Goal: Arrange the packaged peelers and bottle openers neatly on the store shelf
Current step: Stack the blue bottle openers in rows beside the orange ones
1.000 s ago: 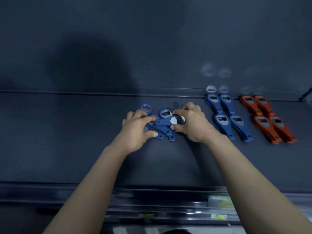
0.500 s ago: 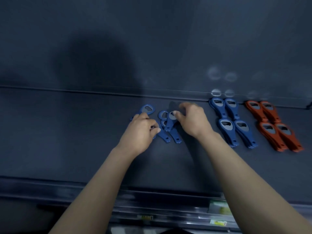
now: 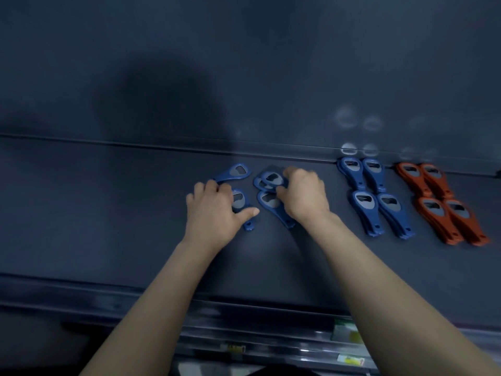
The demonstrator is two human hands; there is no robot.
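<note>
Several loose blue bottle openers lie on the dark shelf (image 3: pixel 108 213) in front of me. My left hand (image 3: pixel 217 215) grips one blue opener (image 3: pixel 240 200), thumb along its handle. My right hand (image 3: pixel 303 198) has its fingers curled on the stacked blue openers (image 3: pixel 267 180) at the back, and another opener (image 3: pixel 271 204) lies under its thumb. One blue opener (image 3: pixel 234 173) lies askew at the back left, apart from both hands.
Tidy piles of blue openers (image 3: pixel 375 196) and orange openers (image 3: pixel 439 202) stand in rows to the right. The shelf's back wall (image 3: pixel 244 77) rises behind. A front rail with price tags (image 3: pixel 349 359) runs along the near edge.
The bunched openers have been spread into separate pieces. My left hand has slid onto the left opener and my right hand has moved back onto the rear stack.
</note>
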